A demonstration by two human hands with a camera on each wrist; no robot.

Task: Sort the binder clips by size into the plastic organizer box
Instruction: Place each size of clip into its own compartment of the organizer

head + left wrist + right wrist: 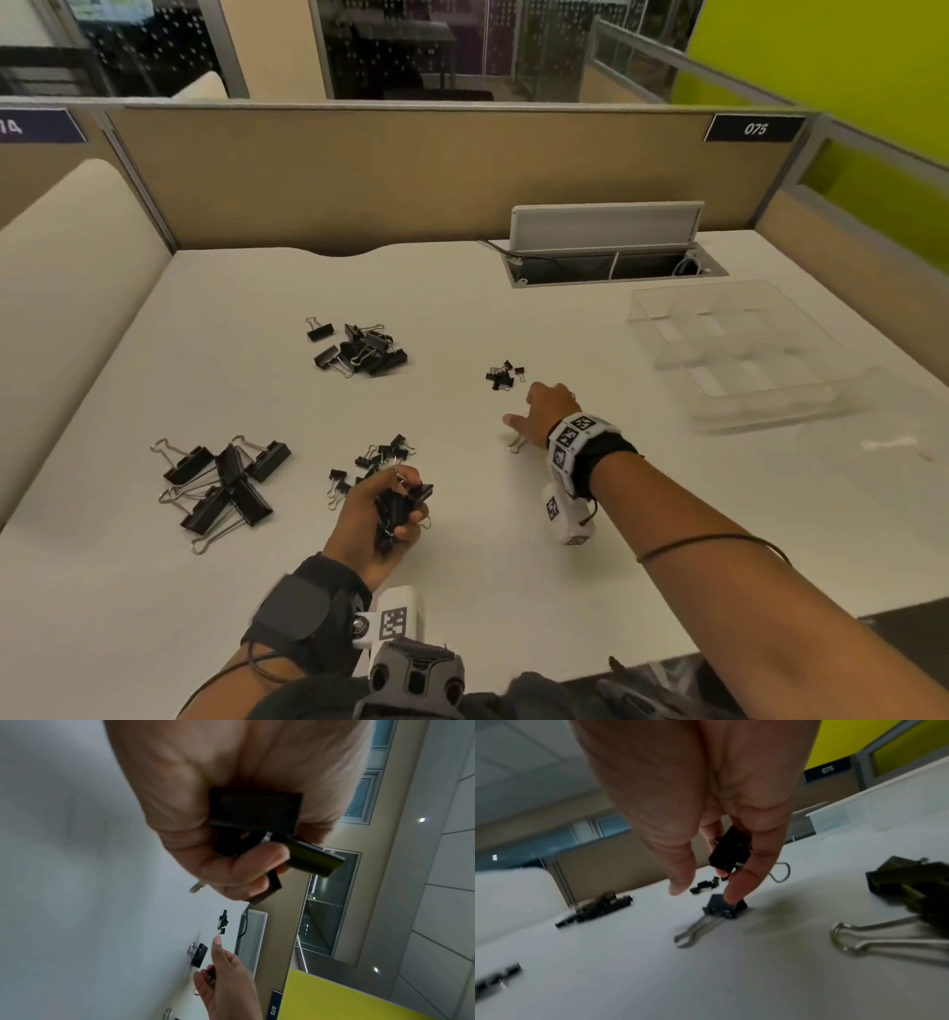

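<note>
Left hand: the left hand [377, 519] hovers above the white desk top [513, 514], fingers curled round a fistful of black metal binder clips [257, 815]; one clip sticks out past the fingertips.
Right hand: the right hand [544, 413] reaches down to the desk; its fingers [739, 886] touch a small black binder clip with silver wire handles [725, 909] lying flat, while other fingers pinch another black clip [731, 850] up in the hand.
Organizer: the clear plastic organizer box with dividers [739, 349] sits at the far right of the desk, well apart from both hands.
Piles: large black clips [221, 483] lie near left, medium black clips [359, 347] far left of centre, tiny black clips [503, 375] just beyond the right hand, small black clips [380, 457] just beyond the left hand.
Surroundings: a grey cable hatch with raised lid [611, 246] stands open behind the organizer; a tan partition [411, 174] with a dark "075" label [755, 128] closes the back.
</note>
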